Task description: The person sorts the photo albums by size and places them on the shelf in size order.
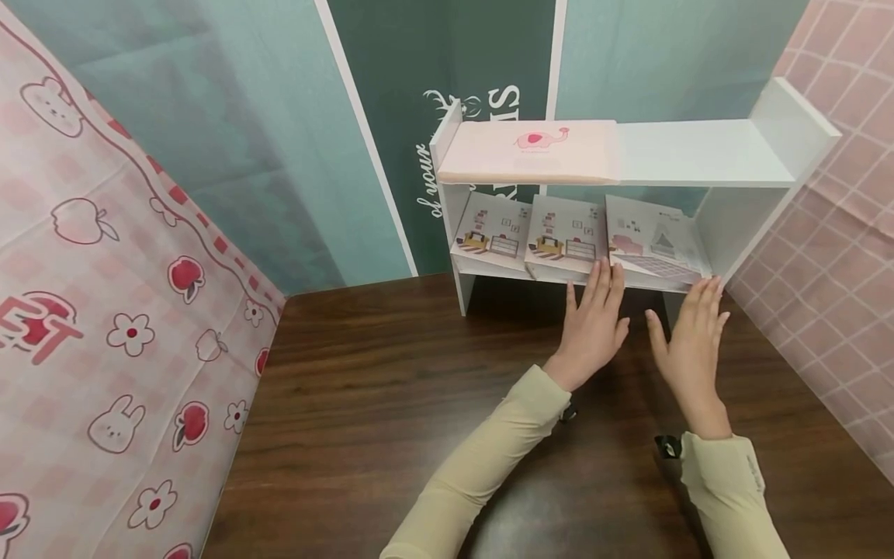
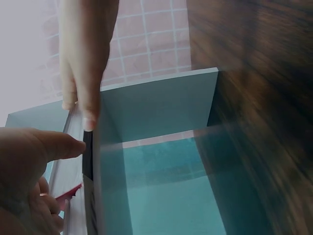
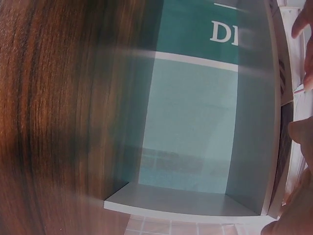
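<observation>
Three books with illustrated covers lean back on the lower shelf of a small white shelf unit point(image 1: 740, 225). The left book point(image 1: 492, 229) and middle book point(image 1: 567, 233) show a yellow sofa; the right book point(image 1: 656, 237) has a pink and grey room scene. My left hand point(image 1: 592, 326) has straight fingers, their tips at the front edge where the middle and right books meet. At the right book's lower right corner are the extended fingers of my right hand point(image 1: 691, 349). In the left wrist view, the right hand point(image 2: 88, 54) has its fingertips at the book's edge.
A pink box with an elephant point(image 1: 538, 147) lies on the left of the top shelf. The unit stands at the back of a dark wooden table point(image 1: 363, 404), against a green backdrop point(image 1: 265, 140). Pink patterned cloth point(image 1: 133, 272) hangs at left, pink tiled cloth point(image 1: 838, 310) at right.
</observation>
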Available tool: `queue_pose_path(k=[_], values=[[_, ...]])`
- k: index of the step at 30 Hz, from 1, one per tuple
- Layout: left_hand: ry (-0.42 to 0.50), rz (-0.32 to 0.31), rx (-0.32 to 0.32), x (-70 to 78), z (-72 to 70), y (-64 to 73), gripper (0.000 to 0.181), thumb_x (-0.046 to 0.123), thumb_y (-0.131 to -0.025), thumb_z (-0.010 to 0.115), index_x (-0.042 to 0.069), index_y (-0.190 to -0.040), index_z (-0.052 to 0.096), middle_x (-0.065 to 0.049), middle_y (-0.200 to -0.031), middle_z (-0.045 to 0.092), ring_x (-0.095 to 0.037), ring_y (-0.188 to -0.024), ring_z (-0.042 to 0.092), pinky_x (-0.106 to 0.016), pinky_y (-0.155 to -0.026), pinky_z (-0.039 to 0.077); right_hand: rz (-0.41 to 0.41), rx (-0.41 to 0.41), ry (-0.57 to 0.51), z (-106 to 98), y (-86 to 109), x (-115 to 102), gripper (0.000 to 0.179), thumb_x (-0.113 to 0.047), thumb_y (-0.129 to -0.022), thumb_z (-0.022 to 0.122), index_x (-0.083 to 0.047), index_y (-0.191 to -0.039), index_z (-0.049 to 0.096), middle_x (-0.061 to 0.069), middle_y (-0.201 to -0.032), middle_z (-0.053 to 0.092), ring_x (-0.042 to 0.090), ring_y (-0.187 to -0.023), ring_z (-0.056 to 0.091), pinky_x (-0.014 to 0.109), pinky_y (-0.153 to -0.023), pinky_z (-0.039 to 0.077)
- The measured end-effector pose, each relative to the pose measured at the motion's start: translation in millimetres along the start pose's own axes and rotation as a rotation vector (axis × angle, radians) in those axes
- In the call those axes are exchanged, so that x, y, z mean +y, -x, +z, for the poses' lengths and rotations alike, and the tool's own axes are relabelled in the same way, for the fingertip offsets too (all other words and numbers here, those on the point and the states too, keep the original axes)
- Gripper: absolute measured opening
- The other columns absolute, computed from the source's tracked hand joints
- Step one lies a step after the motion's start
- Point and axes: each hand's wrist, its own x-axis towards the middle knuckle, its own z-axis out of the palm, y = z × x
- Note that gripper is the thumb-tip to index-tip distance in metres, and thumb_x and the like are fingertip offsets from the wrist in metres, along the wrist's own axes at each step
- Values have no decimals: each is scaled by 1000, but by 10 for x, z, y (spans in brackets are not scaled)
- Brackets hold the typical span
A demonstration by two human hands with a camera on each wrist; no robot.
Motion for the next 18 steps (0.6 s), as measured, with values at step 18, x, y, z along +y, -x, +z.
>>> queue_pose_path(k=[18], values=[[-11,17,43,-170,133,227,81,47,-92,50,15,-150,4,-10,-156,-6,-24,-143,-9,-53,-110,20,-99,81,-31,164,47,-203,80,-49,-94,45,-11,-150,2,24,-152,-12,34,-140,-13,57,-109,-11]])
